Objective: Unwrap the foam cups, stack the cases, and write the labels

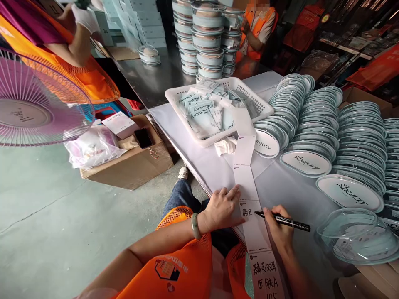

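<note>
A long strip of white labels (255,234) runs down the table's near edge. My left hand (221,209) lies flat on the strip's left side, fingers spread, a pale green bangle (195,226) on its wrist. My right hand (279,232) grips a black marker pen (291,222), its tip at the label between my hands. That label carries a couple of handwritten black characters. On the label nearest me, fuller handwriting (264,276) shows. Beyond my hands, the strip's far end rises against a white plastic basket (199,139) holding pale blue sachets.
Stacked oval lids (307,162) line the table's right side. Transparent plastic covers (358,236) lie near my right arm. Tall stacks of round containers (208,39) stand at the back. A purple fan (43,99), a cardboard box (131,168) and a co-worker's orange vest (90,81) are left.
</note>
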Demonstrator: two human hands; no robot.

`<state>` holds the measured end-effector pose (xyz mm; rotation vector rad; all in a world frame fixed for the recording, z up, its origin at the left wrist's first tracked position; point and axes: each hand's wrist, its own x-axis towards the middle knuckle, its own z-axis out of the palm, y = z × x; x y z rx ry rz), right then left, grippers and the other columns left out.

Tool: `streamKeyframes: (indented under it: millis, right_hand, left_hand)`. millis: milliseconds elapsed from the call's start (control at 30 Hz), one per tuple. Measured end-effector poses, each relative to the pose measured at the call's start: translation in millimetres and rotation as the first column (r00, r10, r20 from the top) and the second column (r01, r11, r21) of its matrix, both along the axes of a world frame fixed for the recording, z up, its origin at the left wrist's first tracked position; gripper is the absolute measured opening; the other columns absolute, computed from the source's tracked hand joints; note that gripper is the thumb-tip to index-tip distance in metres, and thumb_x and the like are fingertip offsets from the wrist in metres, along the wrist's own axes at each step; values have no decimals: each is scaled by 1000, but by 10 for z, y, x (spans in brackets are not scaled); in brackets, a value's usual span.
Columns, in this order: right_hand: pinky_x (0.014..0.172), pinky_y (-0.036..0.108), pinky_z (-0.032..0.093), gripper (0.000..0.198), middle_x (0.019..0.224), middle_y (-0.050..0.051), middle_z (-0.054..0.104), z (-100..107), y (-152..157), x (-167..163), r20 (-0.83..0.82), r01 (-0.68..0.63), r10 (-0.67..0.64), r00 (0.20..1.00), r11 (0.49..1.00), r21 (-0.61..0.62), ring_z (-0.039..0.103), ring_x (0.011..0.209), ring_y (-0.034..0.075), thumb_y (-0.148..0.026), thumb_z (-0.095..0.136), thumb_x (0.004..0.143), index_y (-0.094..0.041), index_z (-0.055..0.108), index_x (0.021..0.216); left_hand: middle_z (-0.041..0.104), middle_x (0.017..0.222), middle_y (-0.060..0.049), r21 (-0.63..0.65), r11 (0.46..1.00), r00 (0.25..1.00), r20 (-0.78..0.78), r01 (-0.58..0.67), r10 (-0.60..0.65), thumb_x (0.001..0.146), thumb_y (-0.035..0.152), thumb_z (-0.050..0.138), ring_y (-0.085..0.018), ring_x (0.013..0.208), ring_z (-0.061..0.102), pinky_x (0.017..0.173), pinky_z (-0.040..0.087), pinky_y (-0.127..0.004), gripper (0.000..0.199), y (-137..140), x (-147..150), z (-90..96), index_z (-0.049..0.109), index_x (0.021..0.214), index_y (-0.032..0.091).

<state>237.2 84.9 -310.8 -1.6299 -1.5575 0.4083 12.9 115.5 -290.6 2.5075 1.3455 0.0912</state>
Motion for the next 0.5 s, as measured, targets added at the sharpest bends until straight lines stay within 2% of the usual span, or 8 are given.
streamKeyframes:
  millis: [133, 267, 500]
  right_hand:
    - [44, 24, 36, 40, 49, -5, 48, -4, 18, 4, 16, -25, 25, 1000, 999, -41, 44, 44, 11, -51, 65, 83, -23, 47, 62]
    - [45, 23, 36, 41, 48, -6, 45, 13, 20, -15, 49, -52, 51, 997, 998, 18, 41, 43, 10, -47, 64, 84, -23, 42, 60]
    - [45, 23, 35, 40, 48, -6, 42, 3, 2, -2, 46, -50, 49, 998, 999, 18, 40, 44, 9, -44, 63, 84, -23, 41, 59]
  left_hand:
    - [40, 160, -10, -1, 1000, 1000, -5, 1, -1, 84, 75, 51, -31, 113, 58, 90, 54, -42, 89, 2, -1, 5, 47, 148, 14]
    - [38, 160, -12, -3, 1000, 1000, -10, -1, 1, 84, 76, 50, -31, 114, 57, 89, 54, -42, 90, 1, 2, -12, 45, 149, 14]
    - [38, 161, -10, 1, 1000, 1000, -14, -3, 3, 84, 76, 51, -30, 114, 57, 90, 53, -41, 90, -2, 8, -18, 46, 148, 14]
